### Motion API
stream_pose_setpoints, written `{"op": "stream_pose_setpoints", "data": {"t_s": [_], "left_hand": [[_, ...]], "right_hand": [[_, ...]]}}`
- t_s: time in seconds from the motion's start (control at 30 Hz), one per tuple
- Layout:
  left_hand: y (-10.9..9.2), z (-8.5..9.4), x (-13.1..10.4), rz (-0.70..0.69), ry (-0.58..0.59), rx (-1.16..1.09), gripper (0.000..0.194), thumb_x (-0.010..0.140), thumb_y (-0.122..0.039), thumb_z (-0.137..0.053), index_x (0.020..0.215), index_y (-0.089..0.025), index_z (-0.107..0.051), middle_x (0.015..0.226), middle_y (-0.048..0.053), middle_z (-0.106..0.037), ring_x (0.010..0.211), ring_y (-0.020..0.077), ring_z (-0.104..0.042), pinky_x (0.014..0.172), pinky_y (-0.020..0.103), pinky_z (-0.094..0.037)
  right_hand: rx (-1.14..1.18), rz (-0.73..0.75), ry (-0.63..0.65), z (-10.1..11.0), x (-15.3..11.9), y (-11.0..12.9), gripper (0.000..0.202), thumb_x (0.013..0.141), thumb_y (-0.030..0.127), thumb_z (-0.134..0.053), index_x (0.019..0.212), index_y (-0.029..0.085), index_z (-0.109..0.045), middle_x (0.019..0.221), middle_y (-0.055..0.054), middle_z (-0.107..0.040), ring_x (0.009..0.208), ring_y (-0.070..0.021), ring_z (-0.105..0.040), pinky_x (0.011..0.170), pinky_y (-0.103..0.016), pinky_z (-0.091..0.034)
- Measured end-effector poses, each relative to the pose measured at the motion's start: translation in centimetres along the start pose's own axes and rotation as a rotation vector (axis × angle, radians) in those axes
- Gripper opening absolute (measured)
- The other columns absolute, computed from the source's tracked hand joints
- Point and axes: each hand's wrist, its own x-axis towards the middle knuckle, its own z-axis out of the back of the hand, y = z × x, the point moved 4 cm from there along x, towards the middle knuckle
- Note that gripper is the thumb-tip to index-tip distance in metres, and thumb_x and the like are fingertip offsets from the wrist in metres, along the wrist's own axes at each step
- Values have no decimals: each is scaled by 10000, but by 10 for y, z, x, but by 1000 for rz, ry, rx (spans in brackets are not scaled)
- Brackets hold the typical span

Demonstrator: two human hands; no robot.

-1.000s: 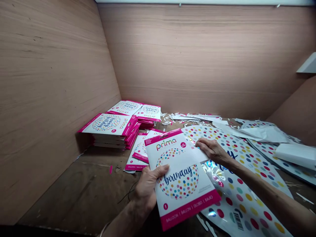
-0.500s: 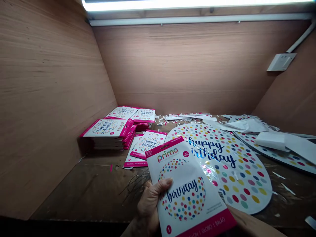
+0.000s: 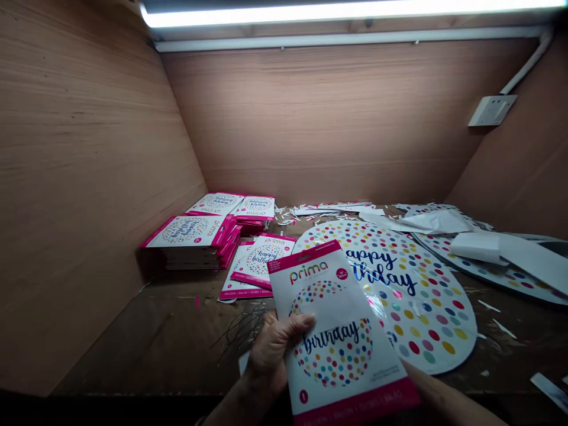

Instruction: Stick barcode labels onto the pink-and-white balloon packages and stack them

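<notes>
My left hand (image 3: 281,346) is closed on the left edge of a balloon packet (image 3: 332,378), its thumb lying across the front. The white packet has pink bands at top and bottom, the word "prima", and a ring of coloured dots. Across the upper part of the ring is a plain white patch, with "birthday" showing below it. The fingers of my right hand are hidden behind the packet; only the right forearm (image 3: 437,393) shows at lower right. Behind the packet lies a flat dotted balloon (image 3: 426,319) with blue lettering.
Stacked packets (image 3: 186,232) stand at the left, and a few loose packets (image 3: 266,260) overlap beside them. More flat balloons (image 3: 444,254) lie at right under white paper strips (image 3: 483,247). Paper scraps (image 3: 328,210) litter the back; thin dark strands (image 3: 242,328) lie near my left hand.
The packet has shifted slightly right in view, now covering more of the balloon's lettering. The camera view has turned slightly. My left hand keeps its hold.
</notes>
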Motion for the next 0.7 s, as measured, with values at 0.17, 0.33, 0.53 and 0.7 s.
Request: {"op": "stream_pose_setpoints", "data": {"t_s": [0.17, 0.33, 0.53, 0.7], "left_hand": [[-22, 8, -1, -60, -38, 128, 253, 649, -67, -663, 901, -38, -650, 834, 171, -700, 740, 296, -663, 729, 449, -522], [-18, 8, 1, -51, 43, 208, 291, 650, -79, -665, 937, -45, -640, 835, 173, -697, 729, 293, -661, 695, 431, -526], [-26, -1, 10, -64, 96, 301, 263, 649, -135, -688, 900, -78, -636, 803, 133, -694, 707, 248, -656, 667, 360, -523], [-60, -8, -7, -558, -108, 362, 337, 639, -339, -730, 894, -152, -611, 687, 30, -658, 636, 178, -626, 619, 286, -504]], "right_hand": [[255, -3, 184, 9, 0, 11, 476, 845, 526, -429, 781, 123, -674, 765, -70, -669, 694, -174, -611, 714, -324, -471], [481, -150, 275, 0, -14, 12, 277, 743, 349, -646, 896, 122, -683, 836, -80, -687, 742, -188, -629, 752, -331, -473], [631, -162, 140, -12, -15, 1, 323, 662, 282, -711, 931, 106, -675, 836, -96, -694, 732, -222, -647, 723, -362, -504], [653, -168, -177, 40, -9, 11, 257, 623, 279, -730, 807, 108, -677, 725, -88, -697, 621, -228, -651, 633, -357, -539]]}}
